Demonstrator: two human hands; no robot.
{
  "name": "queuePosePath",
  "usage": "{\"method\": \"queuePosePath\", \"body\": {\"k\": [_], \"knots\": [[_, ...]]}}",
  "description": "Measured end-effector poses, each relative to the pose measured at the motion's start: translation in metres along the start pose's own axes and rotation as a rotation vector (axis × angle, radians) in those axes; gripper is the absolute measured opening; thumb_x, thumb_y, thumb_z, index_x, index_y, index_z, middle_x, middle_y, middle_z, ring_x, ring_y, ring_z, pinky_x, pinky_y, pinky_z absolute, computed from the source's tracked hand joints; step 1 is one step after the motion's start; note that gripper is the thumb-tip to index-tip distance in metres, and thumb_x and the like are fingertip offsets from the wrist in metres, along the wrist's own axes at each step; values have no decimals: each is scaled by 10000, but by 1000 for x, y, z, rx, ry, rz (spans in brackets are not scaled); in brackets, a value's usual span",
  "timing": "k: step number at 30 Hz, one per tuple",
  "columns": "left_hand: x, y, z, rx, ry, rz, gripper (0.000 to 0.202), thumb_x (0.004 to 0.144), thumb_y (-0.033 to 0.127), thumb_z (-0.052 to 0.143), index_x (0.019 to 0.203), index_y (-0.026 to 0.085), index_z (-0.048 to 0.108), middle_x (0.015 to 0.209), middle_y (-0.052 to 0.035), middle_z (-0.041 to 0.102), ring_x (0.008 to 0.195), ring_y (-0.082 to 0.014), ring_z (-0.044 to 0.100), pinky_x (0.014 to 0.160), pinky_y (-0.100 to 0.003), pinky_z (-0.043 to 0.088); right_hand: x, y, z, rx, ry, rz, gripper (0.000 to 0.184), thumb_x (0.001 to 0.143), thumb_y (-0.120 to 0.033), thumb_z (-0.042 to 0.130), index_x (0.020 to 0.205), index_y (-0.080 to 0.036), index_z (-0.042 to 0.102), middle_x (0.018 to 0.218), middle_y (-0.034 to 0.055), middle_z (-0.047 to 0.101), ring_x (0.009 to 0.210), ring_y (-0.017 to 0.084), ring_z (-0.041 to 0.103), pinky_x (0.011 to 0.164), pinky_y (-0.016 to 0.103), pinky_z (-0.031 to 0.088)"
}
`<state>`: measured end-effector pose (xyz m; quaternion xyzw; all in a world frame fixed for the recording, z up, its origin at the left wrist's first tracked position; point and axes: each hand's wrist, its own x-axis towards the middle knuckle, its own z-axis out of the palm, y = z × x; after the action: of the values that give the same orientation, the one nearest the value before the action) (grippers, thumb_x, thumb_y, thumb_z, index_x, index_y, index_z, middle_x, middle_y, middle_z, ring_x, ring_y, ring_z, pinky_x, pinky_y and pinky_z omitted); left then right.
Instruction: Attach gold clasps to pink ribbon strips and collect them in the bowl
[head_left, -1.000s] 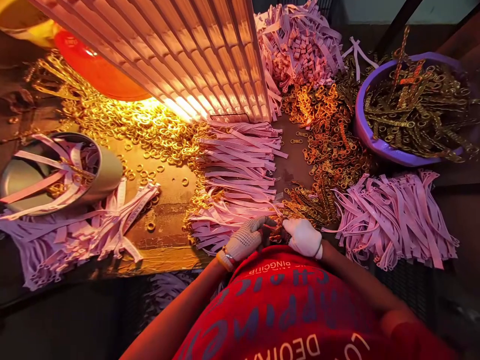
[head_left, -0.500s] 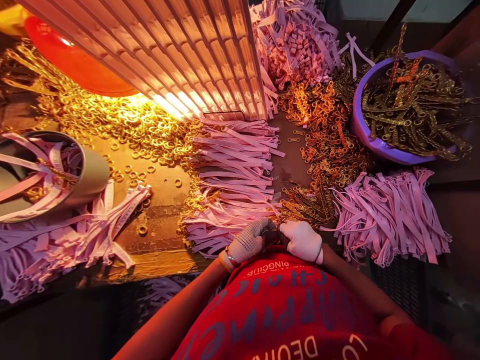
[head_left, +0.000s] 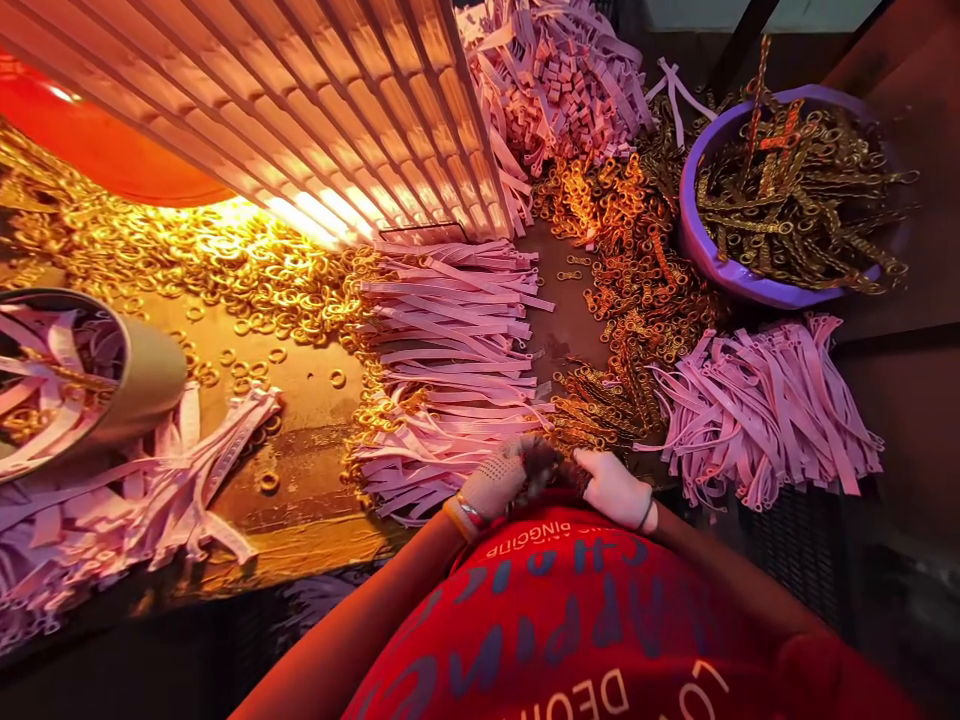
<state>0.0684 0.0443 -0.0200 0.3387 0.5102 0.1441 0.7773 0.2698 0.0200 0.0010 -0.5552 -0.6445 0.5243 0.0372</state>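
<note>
On the counter (head_left: 315, 400), the person's gloved left hand (head_left: 499, 482) is at the near edge of the middle strap row (head_left: 457, 345); the gloved right hand (head_left: 616, 490) is just right of it. Fingers curl in, but each grip's hold cannot be told. Braided gold pieces (head_left: 596, 410) lie right of the row.

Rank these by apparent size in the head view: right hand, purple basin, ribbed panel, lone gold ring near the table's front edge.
1. Ribbed panel
2. Purple basin
3. Right hand
4. Lone gold ring
</note>
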Motion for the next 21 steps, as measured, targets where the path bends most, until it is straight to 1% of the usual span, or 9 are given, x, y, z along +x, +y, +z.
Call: {"method": "queuePosePath", "body": {"k": [2,4,6,8,9,11,15,19,21], "knots": [[14,13,-20,370,159,218,195,857,358,587,867,179,664,700,-35,649,577,-145,561,563,-244,466,7,8,-7,-49,145,56,302,1040,-367,420,992,-171,644,834,61,712,763,188,617,686,262,403],[35,25,-41,759,278,367,202,829,236,573,959,175,715,893,-88,723,801,-205,660,744,-295,522,23,12,-13,-166,218,155,266,1031,-296,410,1082,-162,634,846,76,718,787,204,637,713,270,409],[55,33,-57,1043,231,358,275,807,167,557,1009,182,743,981,-105,744,903,-239,688,830,-320,521,48,13,-16,-319,220,177,242,998,-216,427,1114,-151,629,928,101,726,864,215,652,761,274,419],[68,34,-66,1225,112,271,345,797,140,557,1075,204,751,1020,-102,756,912,-251,705,831,-321,522,73,12,-13,-468,184,82,239,948,-164,466,1116,-141,634,1067,130,713,997,224,637,845,279,428],[70,32,-69,1294,72,220,362,795,142,564,1099,210,749,1030,-104,760,906,-256,709,821,-322,523,84,11,-11,-526,151,17,242,928,-153,483,1114,-136,637,1120,138,700,1051,228,619,886,283,428],[68,27,-73,1395,53,130,348,790,158,579,1089,199,752,1013,-119,764,886,-267,713,800,-331,526,97,9,-4,-599,64,-74,244,914,-152,495,1108,-129,642,1144,142,688,1101,236,592,923,293,433],[50,16,-80,1422,102,48,283,801,171,566,1011,187,755,971,-121,765,887,-258,711,809,-328,530,97,4,8,-638,-10,-62,260,888,-120,492,1105,-138,633,1101,132,690,1082,241,586,870,304,461],[47,15,-82,1425,280,96,405,891,160,475,1239,171,681,1196,-153,703,998,-272,698,865,-361,524,89,-1,10,-636,-30,-25,284,859,-102,501,1110,-135,629,1110,138,685,1075,241,592,845,303,469],[55,17,-80,1449,298,153,471,910,145,450,1344,212,621,1340,-151,619,981,-272,701,826,-369,530,90,-1,10,-632,-42,-12,282,870,-104,486,1108,-136,634,1111,144,684,1073,241,597,844,306,472]]}}
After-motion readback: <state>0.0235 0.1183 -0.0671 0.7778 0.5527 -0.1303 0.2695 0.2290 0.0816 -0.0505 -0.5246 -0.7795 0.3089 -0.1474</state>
